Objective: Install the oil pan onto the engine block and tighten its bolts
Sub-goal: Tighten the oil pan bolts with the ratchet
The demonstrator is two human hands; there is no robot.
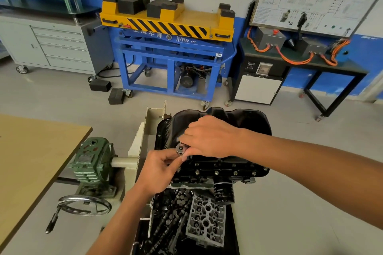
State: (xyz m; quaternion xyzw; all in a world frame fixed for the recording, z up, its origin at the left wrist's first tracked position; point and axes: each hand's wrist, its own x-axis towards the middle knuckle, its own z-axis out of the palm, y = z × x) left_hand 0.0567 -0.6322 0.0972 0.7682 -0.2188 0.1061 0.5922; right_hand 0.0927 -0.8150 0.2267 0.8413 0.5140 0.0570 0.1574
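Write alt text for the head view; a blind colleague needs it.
Two hands meet at the near left corner of a black oil pan on an engine block: the right hand curls over a round metal ratchet head, the left hand pinches it from below. Bolts line the pan's near flange.

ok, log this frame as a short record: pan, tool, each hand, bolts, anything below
oil pan: black, seated on the engine block
ratchet: head at the pan's near-left corner, handle hidden
left hand: thumb and fingers pinch at the ratchet head
right hand: curled over the ratchet from above
flange bolts: row in place along the near flange; tightness cannot be told
oil filter: black, below the near flange
camshafts: loose in the tray underneath
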